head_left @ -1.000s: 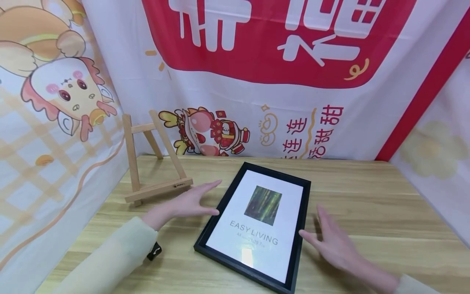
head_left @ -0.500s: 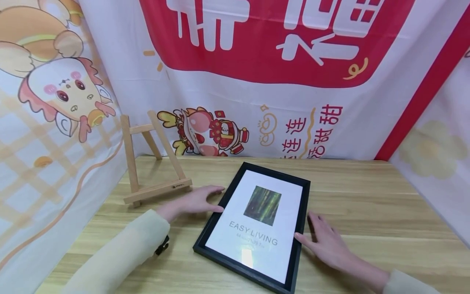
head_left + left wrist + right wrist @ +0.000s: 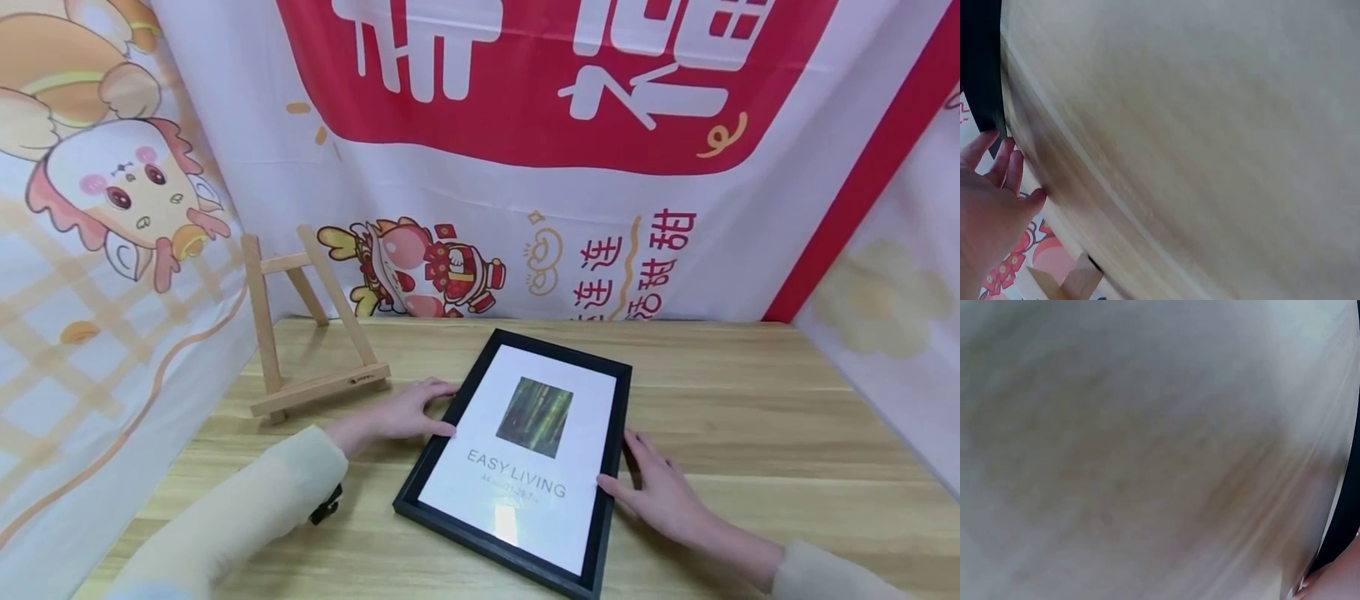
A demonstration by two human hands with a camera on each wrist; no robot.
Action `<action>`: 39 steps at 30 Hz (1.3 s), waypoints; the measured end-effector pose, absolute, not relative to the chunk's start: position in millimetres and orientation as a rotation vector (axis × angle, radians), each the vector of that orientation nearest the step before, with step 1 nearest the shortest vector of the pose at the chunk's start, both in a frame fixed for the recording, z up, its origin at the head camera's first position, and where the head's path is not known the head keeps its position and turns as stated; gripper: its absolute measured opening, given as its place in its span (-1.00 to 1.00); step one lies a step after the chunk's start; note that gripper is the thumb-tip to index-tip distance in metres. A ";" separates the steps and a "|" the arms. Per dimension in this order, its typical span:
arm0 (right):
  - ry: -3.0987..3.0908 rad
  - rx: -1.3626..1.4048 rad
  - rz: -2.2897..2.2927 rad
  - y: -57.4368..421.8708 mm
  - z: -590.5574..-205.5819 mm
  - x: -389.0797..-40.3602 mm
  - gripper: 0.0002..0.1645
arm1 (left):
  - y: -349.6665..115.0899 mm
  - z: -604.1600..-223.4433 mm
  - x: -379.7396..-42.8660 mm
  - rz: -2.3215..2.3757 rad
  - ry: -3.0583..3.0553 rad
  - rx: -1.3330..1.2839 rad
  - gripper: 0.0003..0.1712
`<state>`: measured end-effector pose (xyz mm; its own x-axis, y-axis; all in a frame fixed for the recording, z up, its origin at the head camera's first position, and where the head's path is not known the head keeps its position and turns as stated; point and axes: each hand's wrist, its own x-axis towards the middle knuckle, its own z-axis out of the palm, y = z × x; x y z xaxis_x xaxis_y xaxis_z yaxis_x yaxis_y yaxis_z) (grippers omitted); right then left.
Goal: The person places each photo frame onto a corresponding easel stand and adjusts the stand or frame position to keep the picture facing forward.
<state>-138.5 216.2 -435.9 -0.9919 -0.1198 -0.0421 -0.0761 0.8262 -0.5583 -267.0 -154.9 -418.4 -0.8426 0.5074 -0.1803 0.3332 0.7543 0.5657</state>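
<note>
A black picture frame [image 3: 431, 521] lies flat and slightly turned on the table, its white insert printed "EASY LIVING" below a small green picture. At its left edge my left hand [image 3: 405, 412] grips it, thumb over the top of the border and fingers along the outer side. My right hand [image 3: 663, 496] holds the right edge in the same way, lower down. In the left wrist view the left hand [image 3: 991, 200] shows against the dark side of the frame [image 3: 982, 69]. Only a sliver of the right hand [image 3: 1335, 578] appears in the right wrist view, beside the frame's black edge [image 3: 1344, 519].
A small wooden easel [image 3: 322, 392] stands at the back left, close behind the left hand. The wood-grain table [image 3: 750, 417] ends at a printed cloth backdrop [image 3: 555, 158], with more cloth down both sides. A black strap piece [image 3: 326, 506] shows under the left sleeve.
Both hands have moved in from beside the frame onto its left and right edges, and the thumbs now lie on the border. The frame itself has stayed in place on the table.
</note>
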 end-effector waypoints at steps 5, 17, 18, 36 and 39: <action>2.882 -0.136 -0.978 215.8 -434.4 -139.4 0.20 | -151.4 -418.8 -264.2 0.889 2.582 0.535 -0.10; 2.799 -0.153 -1.168 212.2 -432.4 -138.4 0.12 | -148.4 -423.2 -252.8 1.129 2.515 0.467 -0.13; 2.798 -0.163 -1.193 212.2 -431.4 -138.7 0.11 | -148.3 -422.4 -252.1 1.157 2.502 0.454 -0.12; 2.672 -0.201 -1.490 209.5 -415.2 -149.9 0.04 | -170.7 -405.7 -236.0 1.547 2.148 0.442 0.10; 2.528 -0.154 -1.628 207.0 -409.1 -152.4 0.04 | -175.2 -400.8 -232.7 1.600 2.147 0.463 0.09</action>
<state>-152.4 207.0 -409.1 -0.9863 -0.1560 -0.0543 -0.0151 0.4124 -0.9109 -232.7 -175.2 -400.8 -0.8560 0.4994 -0.1336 0.0148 0.2821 0.9593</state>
